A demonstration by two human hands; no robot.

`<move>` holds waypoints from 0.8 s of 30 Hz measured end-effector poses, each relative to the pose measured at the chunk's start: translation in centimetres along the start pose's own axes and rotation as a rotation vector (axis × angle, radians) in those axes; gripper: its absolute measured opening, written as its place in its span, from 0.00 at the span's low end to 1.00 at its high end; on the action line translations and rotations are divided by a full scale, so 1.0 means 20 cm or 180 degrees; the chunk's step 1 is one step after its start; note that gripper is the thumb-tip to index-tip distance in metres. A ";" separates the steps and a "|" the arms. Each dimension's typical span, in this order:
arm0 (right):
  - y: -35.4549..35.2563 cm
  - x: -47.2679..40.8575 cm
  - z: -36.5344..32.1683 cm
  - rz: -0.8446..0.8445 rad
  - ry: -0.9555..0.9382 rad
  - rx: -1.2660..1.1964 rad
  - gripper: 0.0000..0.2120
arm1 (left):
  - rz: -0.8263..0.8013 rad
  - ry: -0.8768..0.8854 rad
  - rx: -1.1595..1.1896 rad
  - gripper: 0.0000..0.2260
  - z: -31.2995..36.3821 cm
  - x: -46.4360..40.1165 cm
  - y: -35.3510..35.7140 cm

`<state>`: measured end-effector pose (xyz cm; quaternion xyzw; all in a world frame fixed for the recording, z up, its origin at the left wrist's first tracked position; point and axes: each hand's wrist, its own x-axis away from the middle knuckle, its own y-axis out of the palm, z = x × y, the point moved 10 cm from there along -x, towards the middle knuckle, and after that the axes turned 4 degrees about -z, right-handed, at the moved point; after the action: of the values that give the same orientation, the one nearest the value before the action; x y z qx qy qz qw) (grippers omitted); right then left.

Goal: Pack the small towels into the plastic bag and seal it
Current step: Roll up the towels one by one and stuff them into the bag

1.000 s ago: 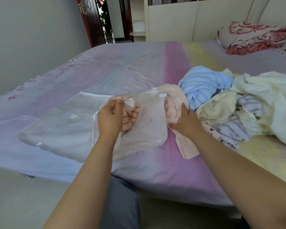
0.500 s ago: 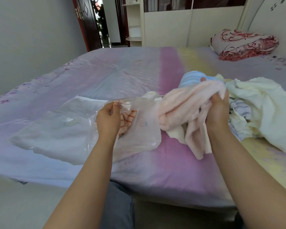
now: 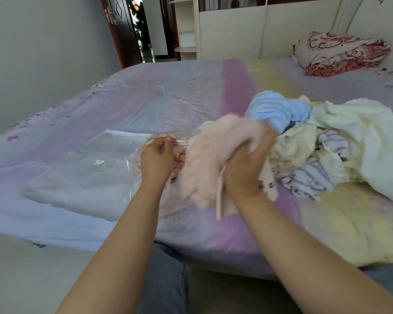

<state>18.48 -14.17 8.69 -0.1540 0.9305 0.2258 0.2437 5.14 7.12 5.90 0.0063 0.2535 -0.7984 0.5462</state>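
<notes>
Left hand [image 3: 157, 162] fingers pinched plastic bag [image 3: 95, 168] mouth open on bed [image 3: 168, 98]; right hand [image 3: 245, 168] fingers clutched bunched pink towel [image 3: 211, 155] at opening, for insertion.

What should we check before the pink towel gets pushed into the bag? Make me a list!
1. Left hand grips the edge of the plastic bag: ok.
2. Bag mouth wide open: cannot tell, the plastic is clear and the pink towel covers it.
3. Right hand has a firm hold on the pink towel: ok.
4. Towel bunched small enough to fit: not ok, a strip dangles below the hand.
5. Bag rests flat on the bed: ok.
6. More towels waiting: ok, the blue towel and the others lie piled at the right.
</notes>
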 end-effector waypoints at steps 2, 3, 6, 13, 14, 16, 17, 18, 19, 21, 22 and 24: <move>0.19 0.20 0.25 -0.1514 0.0136 0.1526 0.22 | -0.0021 0.0046 -0.0230 0.15 0.01 -0.01 -0.02; 0.24 0.34 0.41 -0.2296 0.0229 0.2392 0.26 | -0.0003 0.0108 -0.0311 0.15 0.02 -0.01 -0.03; 0.15 0.50 0.67 -0.3258 0.0110 0.4099 0.42 | -0.0070 0.0320 -0.0630 0.14 0.04 0.02 -0.04; 0.01 0.46 0.70 -0.3118 0.1020 0.4574 0.47 | -0.1078 0.1080 -0.1567 0.26 -0.09 0.13 0.12; 0.03 0.44 0.70 -0.3062 0.0978 0.4567 0.40 | -0.1169 0.1087 -0.1441 0.27 -0.09 0.16 0.13; 0.09 0.37 0.66 -0.3049 0.0788 0.4596 0.26 | -0.1165 0.0958 -0.0924 0.25 -0.09 0.17 0.11; 0.13 0.32 0.62 -0.2995 0.0698 0.4579 0.24 | -0.1136 0.0890 -0.0647 0.24 -0.08 0.17 0.09; 0.16 0.27 0.59 -0.2954 0.0648 0.4543 0.24 | -0.1126 0.0806 -0.0398 0.24 -0.07 0.17 0.07; 0.20 0.21 0.56 -0.2906 0.0636 0.4463 0.26 | -0.1144 0.0699 -0.0168 0.24 -0.06 0.16 0.05; 0.29 0.15 0.51 -0.2797 0.0910 0.3985 0.33 | -0.1192 0.0557 0.0193 0.24 -0.03 0.17 0.03; 0.34 0.15 0.51 -0.2720 0.1154 0.3489 0.35 | -0.1224 0.0538 0.0394 0.24 -0.01 0.17 0.02; 0.46 0.22 0.55 -0.2522 0.1605 0.2290 0.39 | -0.1257 0.0537 0.0812 0.24 0.03 0.18 0.01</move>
<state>15.39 -1.64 0.90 -0.4463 0.8495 -0.2558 0.1177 4.03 3.74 5.39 0.0921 0.1918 -0.9118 0.3512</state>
